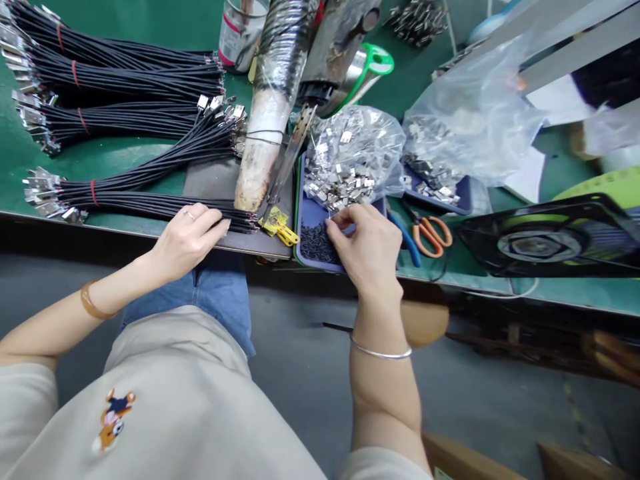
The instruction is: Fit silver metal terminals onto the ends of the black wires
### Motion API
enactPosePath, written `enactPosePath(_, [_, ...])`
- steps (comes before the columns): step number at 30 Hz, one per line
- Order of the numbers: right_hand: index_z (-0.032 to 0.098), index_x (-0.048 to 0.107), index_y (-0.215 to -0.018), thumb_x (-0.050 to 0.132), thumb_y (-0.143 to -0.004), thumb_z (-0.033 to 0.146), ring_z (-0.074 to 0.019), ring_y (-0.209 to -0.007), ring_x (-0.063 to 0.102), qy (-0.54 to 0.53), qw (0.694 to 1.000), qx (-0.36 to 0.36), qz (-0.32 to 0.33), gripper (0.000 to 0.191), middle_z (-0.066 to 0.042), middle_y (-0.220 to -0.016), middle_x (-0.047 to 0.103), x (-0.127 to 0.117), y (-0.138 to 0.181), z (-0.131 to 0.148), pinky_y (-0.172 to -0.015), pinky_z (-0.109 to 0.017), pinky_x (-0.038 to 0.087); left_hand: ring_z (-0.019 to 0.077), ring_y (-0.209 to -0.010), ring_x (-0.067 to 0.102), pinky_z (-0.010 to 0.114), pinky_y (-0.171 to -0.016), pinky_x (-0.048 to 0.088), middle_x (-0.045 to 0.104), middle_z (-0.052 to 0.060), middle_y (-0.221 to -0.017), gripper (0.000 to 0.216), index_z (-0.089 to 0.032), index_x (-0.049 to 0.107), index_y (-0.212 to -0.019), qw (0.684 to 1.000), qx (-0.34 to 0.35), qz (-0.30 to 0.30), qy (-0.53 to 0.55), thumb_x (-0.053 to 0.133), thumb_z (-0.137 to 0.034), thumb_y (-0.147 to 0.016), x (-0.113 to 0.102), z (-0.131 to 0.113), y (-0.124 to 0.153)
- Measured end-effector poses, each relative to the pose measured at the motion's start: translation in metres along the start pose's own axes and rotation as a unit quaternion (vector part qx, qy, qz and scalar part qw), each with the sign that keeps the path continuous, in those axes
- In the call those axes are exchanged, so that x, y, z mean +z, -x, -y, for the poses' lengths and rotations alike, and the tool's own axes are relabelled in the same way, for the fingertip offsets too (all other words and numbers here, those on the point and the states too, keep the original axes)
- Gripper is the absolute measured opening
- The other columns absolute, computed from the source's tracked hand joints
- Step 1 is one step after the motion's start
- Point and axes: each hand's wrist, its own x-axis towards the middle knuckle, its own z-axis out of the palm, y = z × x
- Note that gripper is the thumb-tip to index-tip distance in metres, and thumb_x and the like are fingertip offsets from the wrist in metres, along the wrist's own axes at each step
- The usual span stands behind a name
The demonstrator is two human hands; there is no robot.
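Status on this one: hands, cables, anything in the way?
Left hand on black cable bundle. Right hand at blue tray, fingertips close together, any grip unclear. Wrapped tube close by cable ends, possibly in the way.

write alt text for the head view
The left hand rests on black cables while the right hand reaches into a blue tray of metal connectors and small black pieces. More bundled cables lie farther back on the green table.

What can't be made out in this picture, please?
Head view: what, if anything, the right hand pinches; too small to tell.
Head view: part of the black cables, covered by the left hand.
Head view: the top of the jar, cut off by the upper edge.
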Motion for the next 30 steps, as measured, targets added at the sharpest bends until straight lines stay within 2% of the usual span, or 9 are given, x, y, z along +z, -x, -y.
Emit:
enactPosePath(5, [0.023, 0.052, -0.068, 0.065, -0.078, 0.023, -0.0142, -0.06, 0.052, -0.094, 0.991, 0.036, -0.089, 0.017, 0.001, -0.071, 0.058, -0.008, 0.005, 0.013, -0.059, -0.03, 0.044, 0.0192, -0.076, 0.055, 0.033, -0.07, 0.045, 0.066, 0.008, -0.081, 0.028, -0.016, 0.067, -0.082, 1.0, -0.005, 0.019, -0.001, 0.045, -0.011, -0.1, 0.009, -0.001, -0.01])
enactPosePath(9, [0.021, 0.056, -0.068, 0.076, -0.076, 0.029, -0.0077, -0.046, 0.055, -0.357, 0.923, 0.092, -0.113, 0.023, 0.001, -0.08, 0.066, -0.027, 0.023, 0.04, -0.045, -0.024, 0.047, 0.0179, -0.079, 0.06, 0.032, -0.073, 0.048, 0.07, 0.007, -0.083, 0.023, -0.016, 0.068, -0.093, 0.998, -0.011, -0.019, 0.061, 0.047, -0.01, -0.099, 0.002, -0.006, -0.013])
enactPosePath(12, [0.02, 0.058, -0.07, 0.08, -0.078, 0.029, -0.0107, -0.054, 0.068, -0.454, 0.882, 0.079, -0.098, 0.025, 0.001, -0.084, 0.071, -0.036, 0.039, 0.069, -0.052, -0.025, 0.059, 0.0149, -0.072, 0.061, 0.028, -0.068, 0.049, 0.071, 0.006, -0.08, 0.02, -0.017, 0.07, -0.099, 0.989, -0.017, -0.023, 0.143, 0.05, -0.014, -0.099, -0.004, -0.015, -0.016])
enactPosePath(14, [0.021, 0.062, -0.074, 0.076, -0.083, 0.023, -0.0145, -0.067, 0.074, -0.431, 0.894, 0.056, -0.105, 0.017, 0.0, -0.085, 0.075, -0.033, 0.048, 0.088, -0.063, -0.028, 0.064, 0.0131, -0.069, 0.064, 0.024, -0.067, 0.05, 0.073, 0.006, -0.08, 0.019, -0.017, 0.071, -0.098, 0.977, -0.029, -0.02, 0.212, 0.052, -0.016, -0.099, -0.008, -0.021, -0.021])
enactPosePath(17, [0.023, 0.071, -0.088, 0.073, -0.085, 0.015, -0.0177, -0.086, 0.077, -0.32, 0.93, -0.031, -0.179, 0.009, -0.002, -0.099, 0.079, -0.015, 0.059, 0.106, -0.078, -0.033, 0.066, 0.011, -0.066, 0.066, 0.02, -0.065, 0.05, 0.075, 0.005, -0.077, 0.017, -0.015, 0.072, -0.093, 0.929, -0.12, 0.026, 0.349, 0.056, -0.018, -0.097, -0.014, -0.026, -0.029])
enactPosePath(19, [0.024, 0.071, -0.092, 0.072, -0.086, 0.013, -0.0183, -0.09, 0.077, -0.297, 0.93, -0.067, -0.205, 0.013, -0.003, -0.105, 0.079, -0.001, 0.064, 0.11, -0.082, -0.036, 0.065, 0.0089, -0.055, 0.061, 0.018, -0.055, 0.046, 0.072, 0.002, -0.066, 0.021, -0.014, 0.071, -0.081, 0.862, -0.22, 0.095, 0.447, 0.058, -0.021, -0.095, -0.018, -0.027, -0.034])
enactPosePath(23, [0.023, 0.07, -0.09, 0.067, -0.09, 0.019, -0.0183, -0.087, 0.076, -0.365, 0.917, 0.004, -0.163, 0.005, -0.003, -0.099, 0.077, 0.019, 0.069, 0.113, -0.079, -0.036, 0.065, 0.0081, -0.049, 0.055, 0.018, -0.05, 0.042, 0.067, 0.003, -0.058, 0.029, -0.011, 0.067, -0.07, 0.732, -0.352, 0.156, 0.562, 0.062, -0.029, -0.092, -0.02, -0.027, -0.039])
enactPosePath(26, [0.022, 0.072, -0.087, 0.068, -0.09, 0.022, -0.0175, -0.086, 0.075, -0.397, 0.909, 0.045, -0.12, 0.005, -0.004, -0.096, 0.076, 0.025, 0.068, 0.117, -0.074, -0.032, 0.065, 0.008, -0.05, 0.054, 0.018, -0.051, 0.042, 0.067, 0.003, -0.057, 0.033, -0.011, 0.066, -0.068, 0.711, -0.37, 0.146, 0.58, 0.066, -0.035, -0.09, -0.019, -0.03, -0.041])
enactPosePath(30, [0.024, 0.074, -0.086, 0.069, -0.087, 0.021, -0.0165, -0.087, 0.074, -0.429, 0.896, 0.063, -0.097, 0.005, -0.003, -0.094, 0.075, 0.029, 0.065, 0.121, -0.072, -0.029, 0.064, 0.0069, -0.049, 0.05, 0.017, -0.051, 0.04, 0.065, 0.002, -0.055, 0.036, -0.012, 0.063, -0.062, 0.728, -0.354, 0.154, 0.567, 0.065, -0.033, -0.09, -0.019, -0.033, -0.044])
